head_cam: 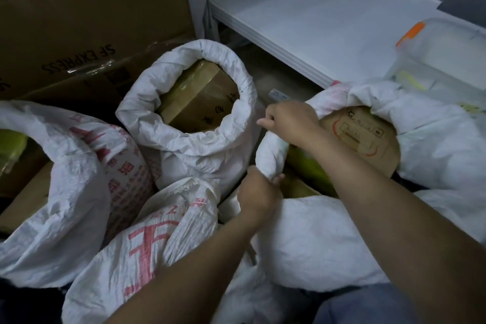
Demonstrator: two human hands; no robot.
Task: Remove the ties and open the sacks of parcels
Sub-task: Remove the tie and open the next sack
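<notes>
White woven plastic, crinkly: the sack (pixel 328 244) I'm working on sits right under both hands, its mouth open and facing up toward me. Its rolled rim (pixel 271 158) is a thick twisted sausage, with the long axis running from the left hand (pixel 259 193) away to the right hand (pixel 289 121). The left hand's fingers curl round the near end. The right hand is fisted on the far end.

Inside the mouth, right of the right hand, is a brown cardboard parcel (pixel 360 137) with a red curved line, a recycling mark and small print I can't read. A glossy green parcel (pixel 310 168) lies under the right wrist.

Left of the hands a second sack (pixel 189 144) stands open, rim rolled into a ring, with a taped carton (pixel 200 97) inside; its dark characters are unreadable. Further left, a printed sack (pixel 126 173) carries red characters. Beyond it, a big carton (pixel 79 21) reads "SF EXPRESS", upside down. Beyond the right hand is a smooth white shelf (pixel 315 13).
</notes>
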